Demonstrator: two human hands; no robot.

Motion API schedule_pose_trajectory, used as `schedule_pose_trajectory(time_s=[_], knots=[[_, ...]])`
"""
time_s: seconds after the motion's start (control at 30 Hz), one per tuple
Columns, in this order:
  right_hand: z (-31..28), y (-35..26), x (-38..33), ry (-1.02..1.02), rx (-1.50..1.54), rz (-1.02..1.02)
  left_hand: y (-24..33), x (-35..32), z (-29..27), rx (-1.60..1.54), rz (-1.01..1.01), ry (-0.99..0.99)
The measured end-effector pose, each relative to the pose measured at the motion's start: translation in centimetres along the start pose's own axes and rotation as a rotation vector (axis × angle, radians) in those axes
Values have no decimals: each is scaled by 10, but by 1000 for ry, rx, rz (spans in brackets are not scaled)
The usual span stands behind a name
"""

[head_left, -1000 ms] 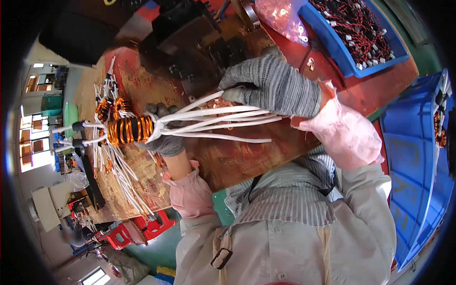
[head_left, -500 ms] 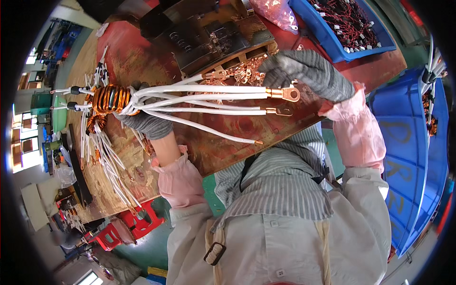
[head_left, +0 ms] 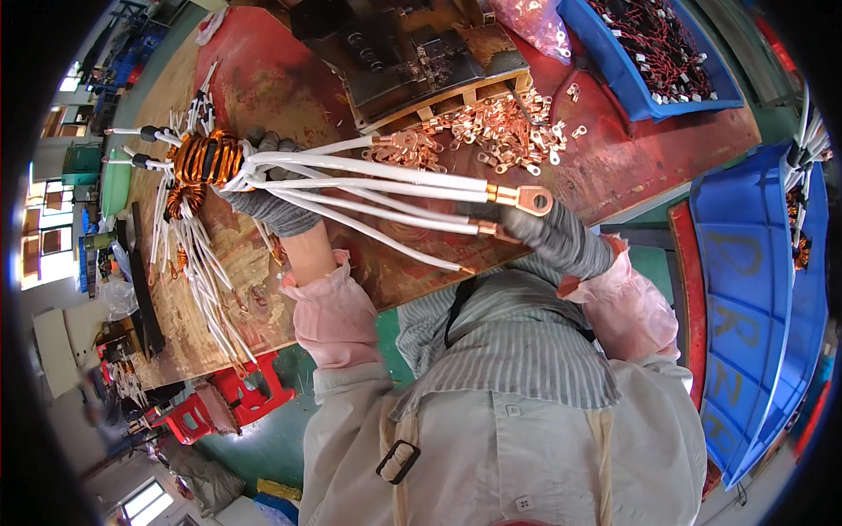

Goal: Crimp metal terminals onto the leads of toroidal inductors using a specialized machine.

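My left hand, in a grey knit glove, is closed around a bundle of white cables beside a copper-wound ring coil. The cables stretch to the right above the table. One carries a copper ring lug; another, below it, has a lug partly covered by my other glove. The lowest cable ends in a bare copper tip. My right hand, also gloved, is at the lug ends, its fingers smeared by motion and partly behind the cables, so its grip is unclear.
Loose copper lugs lie heaped before a dark metal press fixture. A blue tray of red and black leads stands at the back right, beside a plastic bag. More coils with white cables lie left; a blue bin stands right.
My right hand has come down from beside the lug heap to the cable ends, uncovering the heap. My left hand keeps its hold on the cables. The view has shifted slightly.
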State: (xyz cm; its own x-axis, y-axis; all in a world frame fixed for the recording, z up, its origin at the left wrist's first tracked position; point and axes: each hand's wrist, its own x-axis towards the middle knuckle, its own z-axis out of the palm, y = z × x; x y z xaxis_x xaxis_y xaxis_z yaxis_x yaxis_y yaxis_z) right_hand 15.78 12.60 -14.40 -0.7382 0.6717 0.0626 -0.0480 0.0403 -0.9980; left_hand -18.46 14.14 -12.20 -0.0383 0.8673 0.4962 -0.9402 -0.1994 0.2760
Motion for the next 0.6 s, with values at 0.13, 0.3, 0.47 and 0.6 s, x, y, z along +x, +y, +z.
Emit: schedule_pose_trajectory(time_s=[0.13,0.3,0.47,0.6], knots=[[9,-6,11,-31,675,223,5,-8,1,160,277,237],[38,-8,14,-171,17,264,4,-8,-2,151,203,85],[19,-1,23,-277,-232,-103,-15,-5,29,299,83,109],[13,-20,30,-24,-99,-119,3,-43,-18,302,108,400]])
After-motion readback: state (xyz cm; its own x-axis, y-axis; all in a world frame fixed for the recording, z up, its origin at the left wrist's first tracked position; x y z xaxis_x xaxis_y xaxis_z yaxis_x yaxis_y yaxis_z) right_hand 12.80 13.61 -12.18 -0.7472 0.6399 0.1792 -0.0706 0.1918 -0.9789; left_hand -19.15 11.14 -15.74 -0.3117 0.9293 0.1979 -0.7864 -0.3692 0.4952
